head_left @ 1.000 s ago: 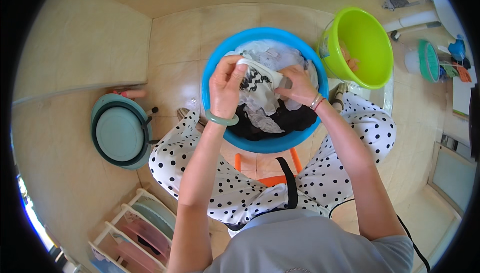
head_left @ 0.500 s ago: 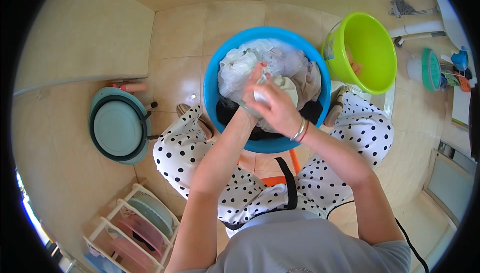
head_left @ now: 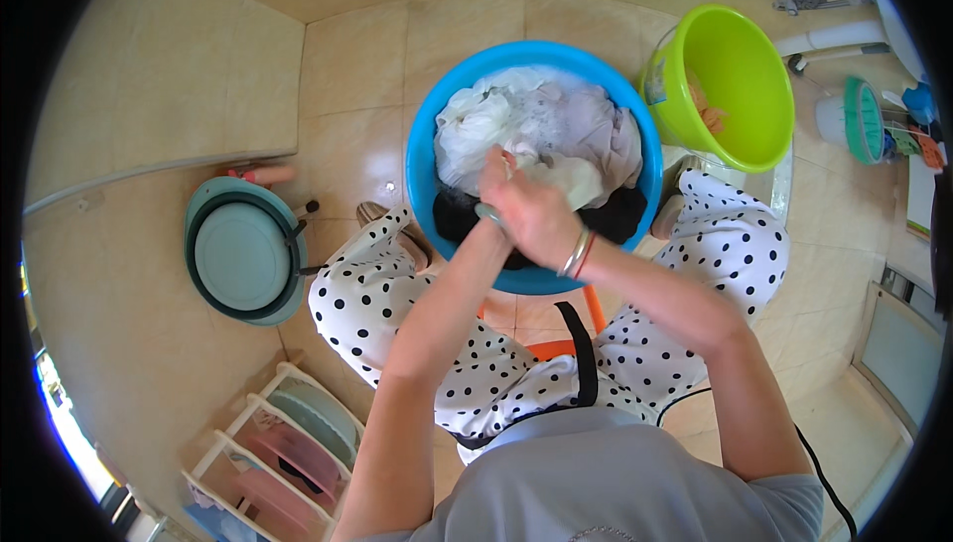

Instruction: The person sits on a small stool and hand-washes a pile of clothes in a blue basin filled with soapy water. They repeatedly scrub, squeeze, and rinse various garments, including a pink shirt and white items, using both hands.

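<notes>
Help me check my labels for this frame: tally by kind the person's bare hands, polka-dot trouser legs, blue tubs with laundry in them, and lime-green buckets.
Left hand and right hand: 2
Left trouser leg and right trouser leg: 2
Blue tub with laundry: 1
Lime-green bucket: 1
Total: 6

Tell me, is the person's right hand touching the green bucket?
Apart. The head view shows the right hand over the tub, with grey cloth and the tub's rim in the gap before the bucket.

Right hand point(head_left: 541, 222) now over left hand point(head_left: 494, 181)
</notes>
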{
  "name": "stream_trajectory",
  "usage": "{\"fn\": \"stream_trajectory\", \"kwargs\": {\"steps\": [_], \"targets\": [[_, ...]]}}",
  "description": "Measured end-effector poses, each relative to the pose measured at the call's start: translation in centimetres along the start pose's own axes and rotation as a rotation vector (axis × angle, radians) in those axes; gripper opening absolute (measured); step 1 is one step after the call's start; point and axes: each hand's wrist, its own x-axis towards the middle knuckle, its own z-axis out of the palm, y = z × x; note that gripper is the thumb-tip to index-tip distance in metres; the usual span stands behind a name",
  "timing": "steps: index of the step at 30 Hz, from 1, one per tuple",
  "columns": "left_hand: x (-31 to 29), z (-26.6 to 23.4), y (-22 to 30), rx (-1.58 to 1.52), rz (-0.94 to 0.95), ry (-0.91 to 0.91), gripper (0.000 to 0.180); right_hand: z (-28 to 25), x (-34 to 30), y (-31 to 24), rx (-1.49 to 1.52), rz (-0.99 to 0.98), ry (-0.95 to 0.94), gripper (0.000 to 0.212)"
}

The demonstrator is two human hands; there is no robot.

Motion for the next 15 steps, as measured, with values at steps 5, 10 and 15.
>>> {"fn": "stream_trajectory", "kwargs": {"steps": [5,10,15], "targets": [[-5.7,6.0,-1.0,0.094,-0.015,0.173,0.026,-1.6,1.1,8.1,-0.069,0.182,-0.123,0.016],[-4.5,5.1,-0.9,0.323,0.047,0.218,0.029,0.3,-0.1,8.6,-0.102,0.164,0.016,0.023],[-4.4,2.7,0.6,-0.233,-0.081,-0.104,0.033,-0.7,1.0,0.8,0.105,-0.014,0.013,0.013]]}}
